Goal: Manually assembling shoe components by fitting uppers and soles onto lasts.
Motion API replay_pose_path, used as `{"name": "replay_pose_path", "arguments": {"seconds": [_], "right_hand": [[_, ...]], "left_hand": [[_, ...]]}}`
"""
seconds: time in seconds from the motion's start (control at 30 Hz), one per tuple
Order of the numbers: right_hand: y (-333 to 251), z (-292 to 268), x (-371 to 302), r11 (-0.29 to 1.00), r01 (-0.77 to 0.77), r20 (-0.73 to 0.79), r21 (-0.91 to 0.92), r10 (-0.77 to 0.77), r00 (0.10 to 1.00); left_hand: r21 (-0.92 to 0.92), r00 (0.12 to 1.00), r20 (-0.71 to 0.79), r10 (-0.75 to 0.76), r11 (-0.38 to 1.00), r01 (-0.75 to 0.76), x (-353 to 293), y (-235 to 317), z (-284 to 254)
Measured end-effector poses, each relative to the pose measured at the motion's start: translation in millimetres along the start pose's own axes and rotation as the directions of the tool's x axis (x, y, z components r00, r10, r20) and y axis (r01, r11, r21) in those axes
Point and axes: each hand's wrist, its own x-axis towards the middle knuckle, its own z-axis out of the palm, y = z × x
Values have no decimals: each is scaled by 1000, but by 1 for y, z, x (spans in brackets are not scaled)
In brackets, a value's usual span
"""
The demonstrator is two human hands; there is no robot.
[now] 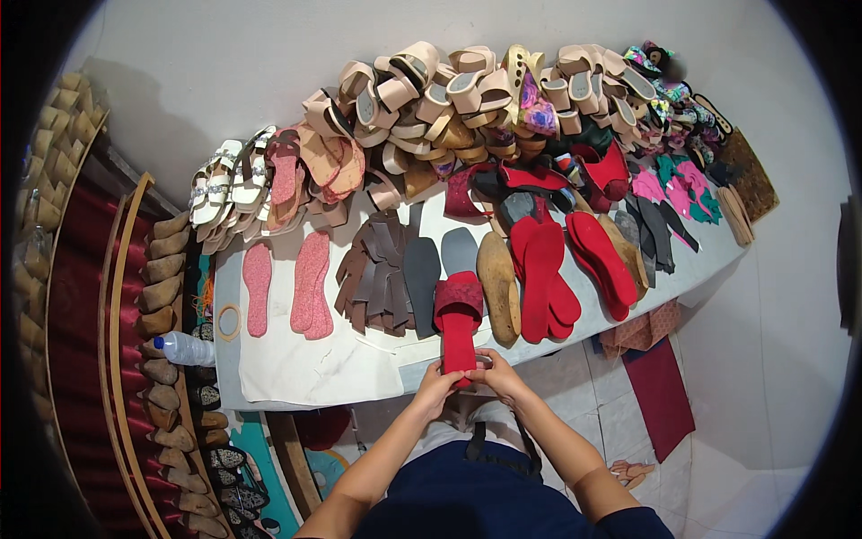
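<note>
Both my hands grip the heel end of a red slide sandal (459,337) at the table's front edge. My left hand (437,382) closes on its left side, my right hand (496,375) on its right, thumbs close together. A darker red patterned strap crosses the sandal's far end. Just beyond it lie a dark grey sole (421,278) and a lighter grey sole (459,250). To the right rest a wooden shoe last (497,287) and several red insoles (541,278). Brown strap pieces (382,269) spread out on the left.
Pink insoles (257,287) lie at the table's left. A heap of beige heeled sandals (467,90) lines the back against the wall. Shelves of wooden lasts (164,269) stand on the left, near a plastic bottle (189,349). Dark red material (660,395) is on the floor at right.
</note>
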Motion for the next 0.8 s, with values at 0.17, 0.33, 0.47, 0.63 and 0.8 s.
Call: {"name": "replay_pose_path", "arguments": {"seconds": [0.17,0.33,0.47,0.63,0.8], "right_hand": [[-7,-7,2,997,-75,130,-18,76,989],[-9,-7,1,999,-24,140,-42,30,990],[-1,-23,21,934,-2,217,358,-81,973],[-22,-14,22,710,-204,482,674,-214,850],[-45,-11,34,698,-114,422,707,-287,860]], "left_hand": [[-11,987,119,-112,993,114,-3,10,-13],[-38,990,131,-51,998,56,-5,4,-15],[-60,968,233,89,995,-77,-13,-5,-21],[-29,973,216,86,996,-81,-14,-14,-36],[11,966,243,88,996,-94,-25,-9,-32]]}}
